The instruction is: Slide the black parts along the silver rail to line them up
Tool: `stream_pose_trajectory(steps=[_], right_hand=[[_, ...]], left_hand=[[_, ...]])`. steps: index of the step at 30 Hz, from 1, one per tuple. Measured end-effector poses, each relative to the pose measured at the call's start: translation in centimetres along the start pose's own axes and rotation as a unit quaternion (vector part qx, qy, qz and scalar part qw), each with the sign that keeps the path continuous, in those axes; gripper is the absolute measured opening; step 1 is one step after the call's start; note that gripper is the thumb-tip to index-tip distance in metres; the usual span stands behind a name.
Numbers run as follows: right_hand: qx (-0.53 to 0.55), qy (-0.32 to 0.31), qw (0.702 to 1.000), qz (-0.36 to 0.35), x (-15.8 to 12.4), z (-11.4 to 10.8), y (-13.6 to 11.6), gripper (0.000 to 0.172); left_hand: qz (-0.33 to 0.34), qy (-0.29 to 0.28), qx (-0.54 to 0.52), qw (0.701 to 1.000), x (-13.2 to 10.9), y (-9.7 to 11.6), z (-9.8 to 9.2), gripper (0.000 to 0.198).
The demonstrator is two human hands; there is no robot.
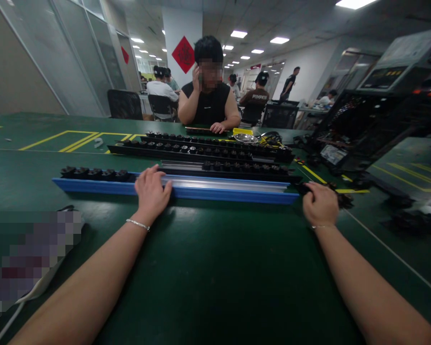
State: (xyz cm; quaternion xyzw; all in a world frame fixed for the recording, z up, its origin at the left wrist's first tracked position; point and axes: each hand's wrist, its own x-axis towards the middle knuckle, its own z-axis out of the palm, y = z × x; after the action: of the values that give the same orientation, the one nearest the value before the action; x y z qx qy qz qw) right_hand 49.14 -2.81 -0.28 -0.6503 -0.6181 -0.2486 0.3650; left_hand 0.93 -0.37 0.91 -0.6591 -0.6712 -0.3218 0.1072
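A long blue rail (pixel 233 193) with a silvery channel lies across the table before me. Several black toothed or knobbed pieces (pixel 93 173) sit in its left part. My left hand (pixel 151 191) curls over the rail near its middle, fingers over the top and thumb towards the right. Off the rail's right end, my right hand (pixel 320 203) is closed, with thumb and index finger together at a small dark part (pixel 303 188), whose shape is mostly hidden. Loose black pieces (pixel 339 195) lie just beyond this hand.
Black rails (pixel 201 152) with similar pieces lie behind the blue one. A metal dish (pixel 246 138) and yellow tray (pixel 242 131) stand farther back. Across the table sits a person (pixel 208 103). A dark machine frame (pixel 359 129) rises at right; a pixelated bag-like item (pixel 39 258) lies left.
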Motion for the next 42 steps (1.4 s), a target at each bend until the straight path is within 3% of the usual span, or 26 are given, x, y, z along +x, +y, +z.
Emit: stream_pose_trajectory(steps=[4,7,11,18,23,42], right_hand=[[0.042,-0.043,0.996,-0.067,-0.1,1.9,-5.7,0.039],[0.027,-0.082,0.996,-0.026,0.0,3.3,-8.6,0.041],[0.008,-0.102,0.994,0.029,0.1,4.1,-9.8,0.042],[-0.003,-0.096,0.995,0.036,0.0,4.0,-9.7,0.043],[-0.016,-0.109,0.993,0.035,0.0,3.9,-9.8,0.045],[-0.011,-0.129,0.991,0.037,0.1,3.6,-9.8,0.044]], left_hand=[[-0.138,0.077,-0.005,0.987,0.5,-2.1,-0.8,0.044],[-0.216,0.078,-0.026,0.973,0.7,-3.8,-0.9,0.047],[-0.279,0.036,-0.043,0.959,0.8,-4.9,-0.7,0.046],[-0.271,0.011,-0.036,0.962,0.9,-4.6,-0.4,0.049],[-0.298,0.038,-0.017,0.954,1.1,-4.6,-0.1,0.041],[-0.282,0.041,-0.024,0.958,1.1,-4.4,0.0,0.039]])
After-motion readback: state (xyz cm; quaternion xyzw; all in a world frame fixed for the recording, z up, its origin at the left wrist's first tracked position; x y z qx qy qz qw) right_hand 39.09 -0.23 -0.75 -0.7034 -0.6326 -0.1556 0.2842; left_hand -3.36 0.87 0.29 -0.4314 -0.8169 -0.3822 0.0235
